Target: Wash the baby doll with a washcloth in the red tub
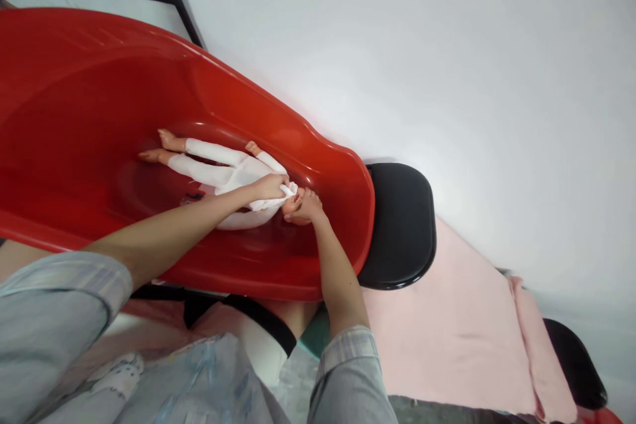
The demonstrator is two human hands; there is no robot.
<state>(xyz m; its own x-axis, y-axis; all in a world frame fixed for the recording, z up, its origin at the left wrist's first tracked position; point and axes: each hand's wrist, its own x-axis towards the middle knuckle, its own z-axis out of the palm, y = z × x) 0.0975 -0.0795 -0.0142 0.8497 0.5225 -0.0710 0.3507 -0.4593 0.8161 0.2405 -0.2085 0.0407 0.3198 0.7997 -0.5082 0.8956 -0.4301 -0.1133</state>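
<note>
A baby doll (243, 172) in a white body and leggings lies on its back in a red plastic tub (338, 172), its bare feet toward the left and its head toward the right. My left hand (271, 187) is closed on a bunched white cloth (289, 191) at the doll's neck; I cannot tell whether it is the garment's collar or a separate piece. My right hand (309, 207) curls round the doll's head, hiding much of it. Under my left forearm, part of the doll's near side is covered.
The tub's right end rests by a black chair seat (400, 225), against a white wall (447, 66). Pink cloth (442, 324) covers a surface at the lower right, with another black chair part (574, 361) beyond. A small dark-and-red item (191, 197) lies beside the doll.
</note>
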